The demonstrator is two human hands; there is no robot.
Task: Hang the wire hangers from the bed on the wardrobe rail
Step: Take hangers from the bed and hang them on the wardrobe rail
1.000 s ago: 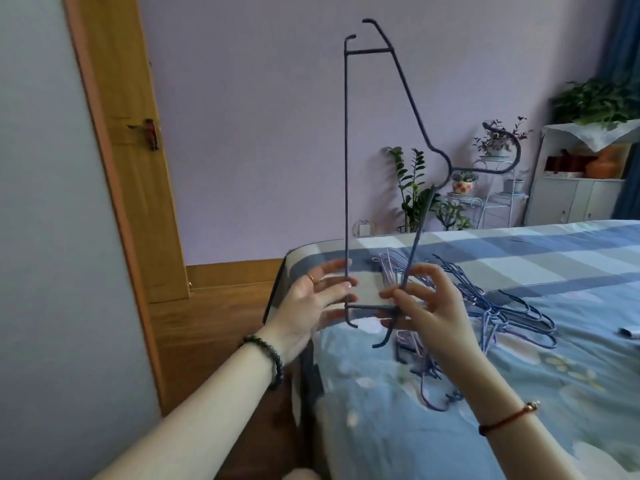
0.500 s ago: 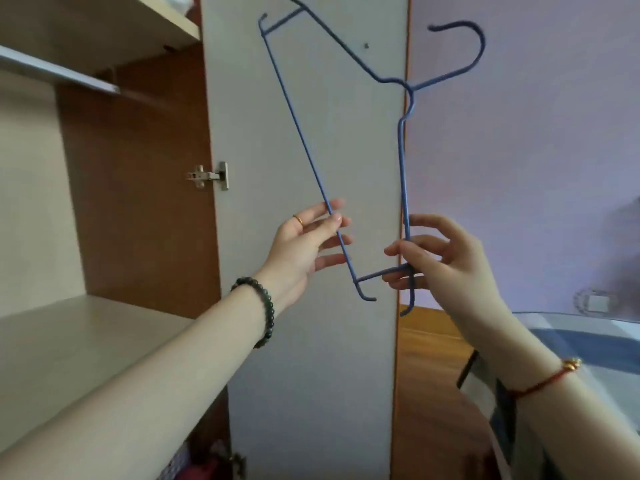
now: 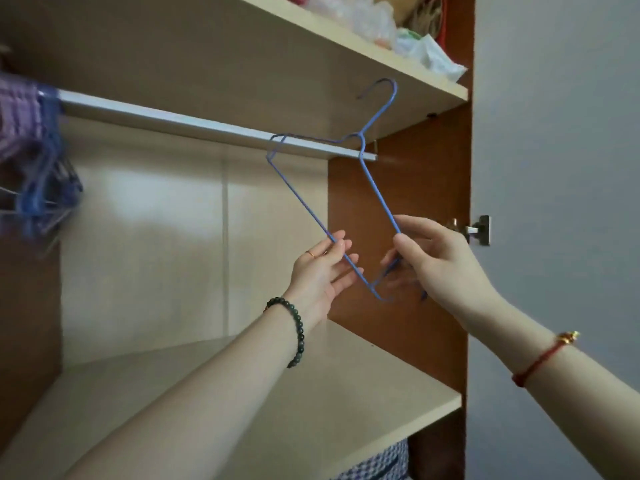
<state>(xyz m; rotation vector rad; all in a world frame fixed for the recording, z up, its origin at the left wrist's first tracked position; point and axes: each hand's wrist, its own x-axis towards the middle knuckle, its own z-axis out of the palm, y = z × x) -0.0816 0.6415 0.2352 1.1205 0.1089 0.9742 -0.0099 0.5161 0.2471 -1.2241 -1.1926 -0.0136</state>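
A blue wire hanger [image 3: 377, 188] is held up inside the open wardrobe, tilted, its hook up near the underside of the upper shelf and above the right end of the white rail [image 3: 194, 121]. My right hand [image 3: 436, 259] grips one slanted arm of the hanger near its lower corner. My left hand [image 3: 323, 271] has straight fingers touching the hanger's long bar. Several blue and purple hangers [image 3: 38, 168] hang bunched at the rail's far left, blurred. The bed is out of view.
The upper shelf [image 3: 346, 32] carries plastic bags and bundles. A lower shelf board [image 3: 311, 393] lies below the hands. The brown side panel [image 3: 415, 202] and the open door [image 3: 554, 168] with its hinge stand to the right. Checked fabric shows under the lower shelf.
The view has swung from the bed to the wardrobe interior. Both hands have carried the hanger left and up, turning its hook toward the rail's right end.
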